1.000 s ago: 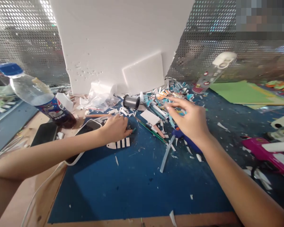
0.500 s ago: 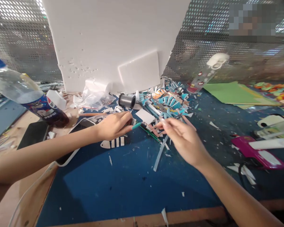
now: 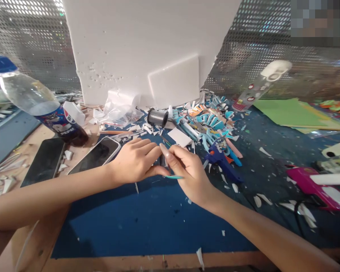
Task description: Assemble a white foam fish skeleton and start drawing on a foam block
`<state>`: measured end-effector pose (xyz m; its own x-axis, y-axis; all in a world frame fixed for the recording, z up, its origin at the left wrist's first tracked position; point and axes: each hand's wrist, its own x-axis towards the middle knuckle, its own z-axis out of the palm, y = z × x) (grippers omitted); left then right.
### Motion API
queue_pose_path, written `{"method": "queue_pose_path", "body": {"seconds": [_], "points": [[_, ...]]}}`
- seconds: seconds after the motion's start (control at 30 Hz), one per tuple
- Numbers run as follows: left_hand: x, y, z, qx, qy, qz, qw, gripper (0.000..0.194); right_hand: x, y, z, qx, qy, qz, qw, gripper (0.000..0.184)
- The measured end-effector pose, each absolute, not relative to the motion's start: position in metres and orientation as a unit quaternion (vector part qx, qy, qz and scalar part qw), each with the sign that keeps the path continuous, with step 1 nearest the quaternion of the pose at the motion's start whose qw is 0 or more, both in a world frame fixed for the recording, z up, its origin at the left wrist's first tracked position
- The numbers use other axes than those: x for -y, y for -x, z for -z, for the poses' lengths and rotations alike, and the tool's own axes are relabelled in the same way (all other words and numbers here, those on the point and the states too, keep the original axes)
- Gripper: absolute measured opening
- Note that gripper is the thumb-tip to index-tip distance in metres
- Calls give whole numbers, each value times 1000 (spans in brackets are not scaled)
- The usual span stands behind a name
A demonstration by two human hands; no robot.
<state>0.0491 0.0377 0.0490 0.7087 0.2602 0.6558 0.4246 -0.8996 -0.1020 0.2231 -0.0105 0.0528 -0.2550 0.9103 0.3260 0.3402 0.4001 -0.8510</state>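
My left hand and my right hand meet over the blue cutting mat, fingertips touching. Both are pinched on a small dark piece with a thin teal strip that sticks out below the fingers. Just behind my hands lies a heap of cut foam scraps in blue, white and orange. A blue glue gun rests to the right of my right hand.
A large white foam block leans on the mesh wall. A Pepsi bottle and two phones sit at the left. A wire spool, green paper sheets and a pink tool are also on the bench.
My right hand came back from the scrap heap toward me and joined my left hand. My left hand lifted the teal-tipped piece off the mat; both hands now pinch it.
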Motion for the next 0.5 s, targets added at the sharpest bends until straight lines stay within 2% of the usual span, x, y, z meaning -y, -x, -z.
{"method": "queue_pose_path", "body": {"seconds": [0.27, 0.5], "points": [[-27, -48, -36, 245, 900, 359, 24, 53, 10, -213, -51, 780, 400, -188, 444, 31], [-33, -46, -30, 236, 888, 371, -137, 53, 0, -214, -47, 782, 360, -240, 449, 29]]}}
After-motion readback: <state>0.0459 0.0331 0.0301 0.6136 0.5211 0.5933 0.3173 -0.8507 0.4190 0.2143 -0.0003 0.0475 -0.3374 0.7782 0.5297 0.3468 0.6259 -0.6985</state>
